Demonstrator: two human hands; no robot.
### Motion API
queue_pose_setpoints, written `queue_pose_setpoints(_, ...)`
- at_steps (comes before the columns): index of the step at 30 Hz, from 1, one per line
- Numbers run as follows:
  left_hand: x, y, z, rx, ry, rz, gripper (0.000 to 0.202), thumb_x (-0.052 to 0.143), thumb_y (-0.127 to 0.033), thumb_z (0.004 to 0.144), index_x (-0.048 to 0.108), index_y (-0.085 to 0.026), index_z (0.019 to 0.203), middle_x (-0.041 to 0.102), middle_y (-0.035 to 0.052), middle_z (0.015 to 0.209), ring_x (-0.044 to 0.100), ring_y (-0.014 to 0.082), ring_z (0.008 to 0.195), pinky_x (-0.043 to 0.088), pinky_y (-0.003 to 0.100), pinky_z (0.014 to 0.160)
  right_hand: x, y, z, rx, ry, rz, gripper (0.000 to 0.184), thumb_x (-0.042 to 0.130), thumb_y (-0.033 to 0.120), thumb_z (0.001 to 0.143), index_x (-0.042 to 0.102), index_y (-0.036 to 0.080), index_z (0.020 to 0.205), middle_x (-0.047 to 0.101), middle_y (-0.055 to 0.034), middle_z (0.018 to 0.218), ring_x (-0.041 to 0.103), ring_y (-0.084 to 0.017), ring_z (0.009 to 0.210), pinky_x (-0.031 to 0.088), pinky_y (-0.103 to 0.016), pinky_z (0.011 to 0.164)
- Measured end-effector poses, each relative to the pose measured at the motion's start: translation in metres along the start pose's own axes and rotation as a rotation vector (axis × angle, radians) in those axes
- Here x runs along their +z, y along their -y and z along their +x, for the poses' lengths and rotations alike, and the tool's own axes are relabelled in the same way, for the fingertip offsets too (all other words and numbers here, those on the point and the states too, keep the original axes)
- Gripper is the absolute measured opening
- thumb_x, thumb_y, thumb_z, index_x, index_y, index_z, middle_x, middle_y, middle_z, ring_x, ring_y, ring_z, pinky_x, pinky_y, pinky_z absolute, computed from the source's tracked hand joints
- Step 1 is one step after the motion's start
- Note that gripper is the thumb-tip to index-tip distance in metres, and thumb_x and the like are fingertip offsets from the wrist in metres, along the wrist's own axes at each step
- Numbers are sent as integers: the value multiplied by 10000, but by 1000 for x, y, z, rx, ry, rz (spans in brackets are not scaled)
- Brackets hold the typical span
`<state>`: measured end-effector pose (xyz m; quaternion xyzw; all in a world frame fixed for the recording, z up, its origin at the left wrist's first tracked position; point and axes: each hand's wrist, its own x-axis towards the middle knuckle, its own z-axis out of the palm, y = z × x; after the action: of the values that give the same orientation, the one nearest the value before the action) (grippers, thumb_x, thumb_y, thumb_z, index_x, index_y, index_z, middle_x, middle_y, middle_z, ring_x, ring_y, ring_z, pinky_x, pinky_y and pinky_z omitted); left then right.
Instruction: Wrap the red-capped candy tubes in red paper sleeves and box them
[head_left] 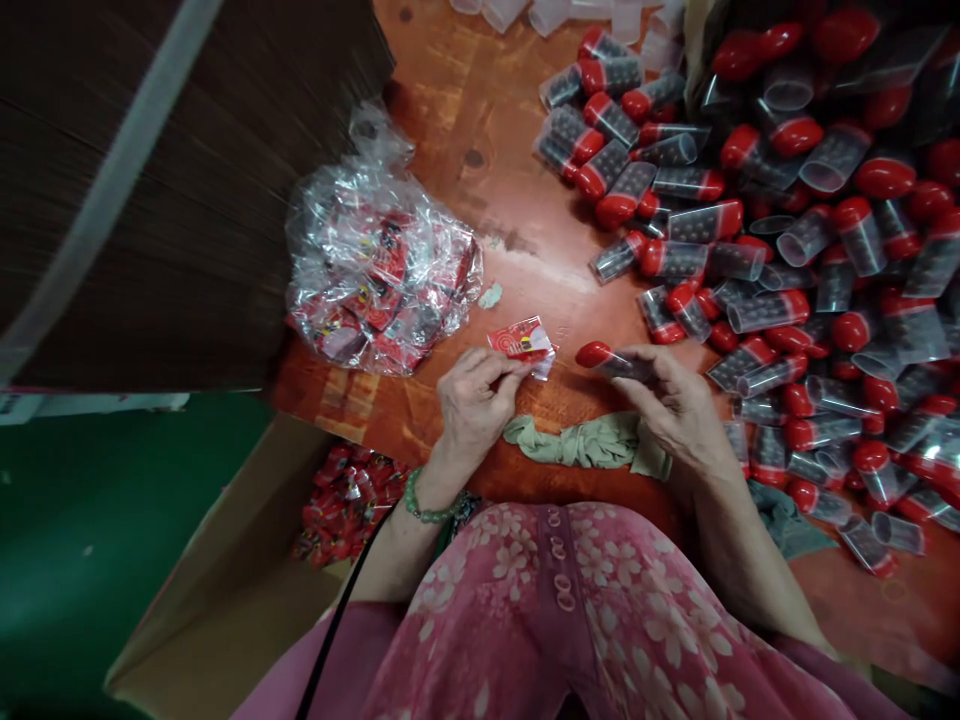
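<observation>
My left hand (480,395) is closed in a pinch at the lower edge of a small red printed packet (517,338), just above the table. My right hand (675,400) grips a clear plastic tube with a rounded red end (595,354), its red end pointing left toward the packet. A knotted pale green cloth (581,440) lies on the table just below and between the hands. To the left of my left hand sits a clear plastic bag (382,270) full of similar red packets.
Many red-ended clear tubes (772,310) are heaped across the right side of the wooden table (457,150). Clear empty-looking cups (551,15) lie at the far edge. An open cardboard box (217,560) with red wrapped pieces (345,505) stands below left. A dark strapped stack (225,150) rises at the left.
</observation>
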<state>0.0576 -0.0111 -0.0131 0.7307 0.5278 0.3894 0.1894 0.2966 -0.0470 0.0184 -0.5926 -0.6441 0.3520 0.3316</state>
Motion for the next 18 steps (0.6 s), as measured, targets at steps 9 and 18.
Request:
queue_pose_setpoints(9, -17, -27, 0, 81, 42, -116, 101, 770, -187, 788, 688, -173, 731, 691, -8, 691, 623, 103, 636, 493, 223, 611, -13, 23, -3, -133, -2, 58, 229, 668, 223, 896, 704, 256, 1120, 772, -16, 1008, 739, -181, 870, 583, -300, 819)
queue_pose_setpoints(18, -30, -42, -2, 214, 116, 1, 142, 713, -218, 850, 632, -167, 745, 656, 10, 729, 587, 116, 676, 496, 237, 654, -22, 36, -1, -335, 190, -156, 280, 596, 145, 931, 647, 220, 1196, 759, -62, 1079, 728, -179, 949, 565, -287, 865)
